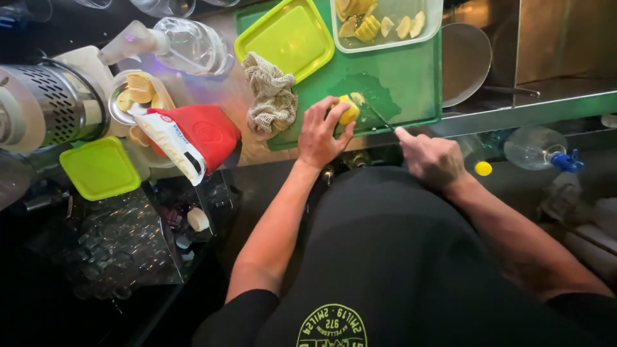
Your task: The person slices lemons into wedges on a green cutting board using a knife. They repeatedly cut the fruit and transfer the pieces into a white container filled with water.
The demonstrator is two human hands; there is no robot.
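1. While my left hand [323,133] pinned the yellow lemon [349,110] to the green cutting board [411,77], its fingers were curled over the fruit and gripping it, and the lemon sat at the near edge of the board on a wet dark patch; my judgement was that the fingertips were best kept tucked back from the cut face, so the blade met peel and not skin
2. My right hand [432,158] was closed around the handle of a knife [380,117], forefinger stretched along the top; the thin blade ran up and left toward the lemon, though whether its edge was already in the fruit I could not tell; a steady, sliding stroke seemed wiser than a hard push, since the wet board could let the lemon skid
3. At the far edge of the board stood a clear plastic tub [432,26] holding cut lemon pieces, pale wedges and one ridged chunk, and it looked only partly filled
4. Beside the tub a lime-green lid [286,35] lay flat, with nothing on it; a crumpled net cloth [273,96] lay just left of my left hand
5. Further left, a small metal bowl [119,106] held lemon scraps, with a red and white pouch [193,138] resting partly against it; a second green lid [99,168] lay lower left, bare
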